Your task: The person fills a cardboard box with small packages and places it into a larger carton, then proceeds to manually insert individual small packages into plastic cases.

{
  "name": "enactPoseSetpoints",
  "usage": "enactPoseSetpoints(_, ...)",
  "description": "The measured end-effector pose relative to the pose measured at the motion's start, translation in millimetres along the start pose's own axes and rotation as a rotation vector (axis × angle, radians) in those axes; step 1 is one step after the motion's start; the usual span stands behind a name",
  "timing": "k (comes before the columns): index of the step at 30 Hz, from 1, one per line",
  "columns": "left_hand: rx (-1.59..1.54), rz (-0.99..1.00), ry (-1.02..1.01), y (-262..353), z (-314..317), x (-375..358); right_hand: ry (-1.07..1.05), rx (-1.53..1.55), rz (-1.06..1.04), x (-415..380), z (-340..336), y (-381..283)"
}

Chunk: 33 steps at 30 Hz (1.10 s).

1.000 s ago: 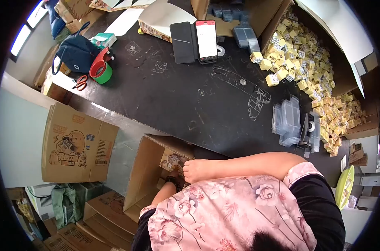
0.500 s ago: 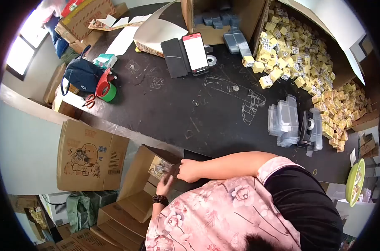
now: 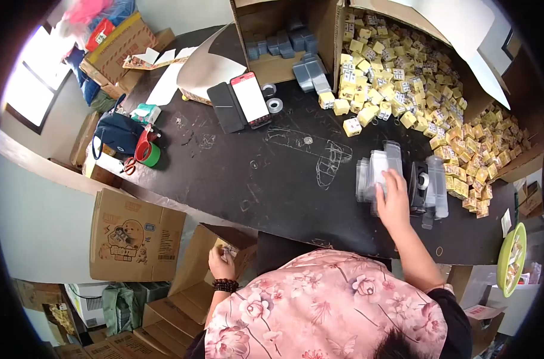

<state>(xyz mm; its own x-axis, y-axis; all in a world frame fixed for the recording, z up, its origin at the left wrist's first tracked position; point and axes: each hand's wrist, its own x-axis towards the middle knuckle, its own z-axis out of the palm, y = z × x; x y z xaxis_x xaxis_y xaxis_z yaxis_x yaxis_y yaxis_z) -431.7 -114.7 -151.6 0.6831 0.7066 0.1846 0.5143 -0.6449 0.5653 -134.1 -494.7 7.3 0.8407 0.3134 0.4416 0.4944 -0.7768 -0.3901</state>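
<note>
My right hand (image 3: pixel 394 200) reaches over the table with its fingers spread, touching or just above a stack of clear plastic cases (image 3: pixel 377 173). Beside that stack stands a black tape dispenser (image 3: pixel 418 185), with more clear plastic (image 3: pixel 438 186) on its right. My left hand (image 3: pixel 222 263), with a dark bead bracelet at the wrist, is at the open cardboard box (image 3: pixel 194 263) below the table edge. Its fingers are curled at a small printed item in the box; whether they grip it is hidden.
A large heap of small yellow boxes (image 3: pixel 403 90) fills the right back of the black table (image 3: pixel 212 173). A phone (image 3: pixel 250 99), tape rolls (image 3: pixel 274 105), scissors (image 3: pixel 129 166) and a dark bag (image 3: pixel 119 131) lie farther left. A green basket (image 3: pixel 511 260) is at the right edge.
My right hand has moved from the cardboard box to the clear cases at the right, and its fingers have spread. My left hand has stayed at the box. The camera view has shifted slightly.
</note>
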Motion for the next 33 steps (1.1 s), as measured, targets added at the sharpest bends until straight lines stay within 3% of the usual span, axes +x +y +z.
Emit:
enactPoseSetpoints(2, -0.125, 0.224, 0.130, 83, -9, 28, 0.028, -0.224, 0.059, 3, 8, 45)
enactPoseSetpoints(4, -0.272, 0.399, 0.086, 164, -9, 48, 0.007, -0.195, 0.104, 6, 18, 64)
enactPoseSetpoints(6, -0.458, 0.522, -0.077, 237, 6, 60, -0.156, -0.002, 0.264, 21, 7, 61)
enactPoseSetpoints(9, -0.613, 0.615, -0.392, 317, 51, 67, -0.276, 0.001, 0.415, 24, 6, 57)
enactPoseSetpoints(11, -0.594, 0.661, -0.445, 347, 97, 70, -0.211, 0.019, 0.415, 19, 13, 68)
enactPoseSetpoints(13, -0.565, 0.650, -0.434, 367, 127, 65, -0.114, 0.027, 0.422, 16, 13, 70)
enactPoseSetpoints(17, -0.528, 0.671, -0.360, 385, 148, 53, -0.117, -0.078, 0.430, 17, 5, 61)
enactPoseSetpoints(20, -0.503, 0.695, -0.353, 390, 143, 52, -0.005, -0.107, 0.281, 12, 0, 58)
enactPoseSetpoints(23, -0.548, 0.744, -0.371, 389, 139, 65, 0.071, 0.386, 0.267, 5, -12, 41)
enactPoseSetpoints(25, -0.590, 0.795, -0.335, 388, 128, 75, -0.047, 0.671, 0.292, -1, -18, 31)
enactPoseSetpoints(28, -0.725, 0.795, -0.463, 377, 110, 89, -0.125, 0.682, 0.298, -1, -28, 14)
enactPoseSetpoints(33, -0.725, 0.776, -0.373, 355, 100, 91, -0.129, 0.649, 0.310, -3, -16, -6)
